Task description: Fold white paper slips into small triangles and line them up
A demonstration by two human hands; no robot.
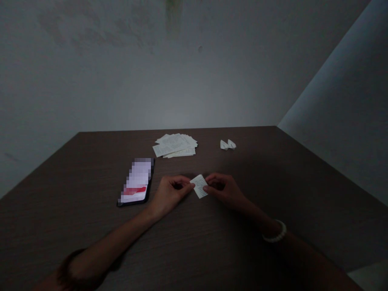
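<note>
Between my two hands is a small square of printed white paper [199, 186], tilted so one corner points toward me. My left hand [172, 192] pinches its left corner between thumb and fingers. On the opposite side, my right hand [227, 190] grips the right edge the same way, with a beaded bracelet on that wrist. The print shows as rows of small text, too small to read. Whether the paper is folded in layers, I cannot tell.
A loose pile of printed paper slips [177, 144] lies toward the back of the dark wooden table [91, 161]. Right of it sits a small folded paper shape [228, 144] like a bow. A phone [136, 182] with a lit, blurred screen lies left of my left hand. Walls border the table's back and right.
</note>
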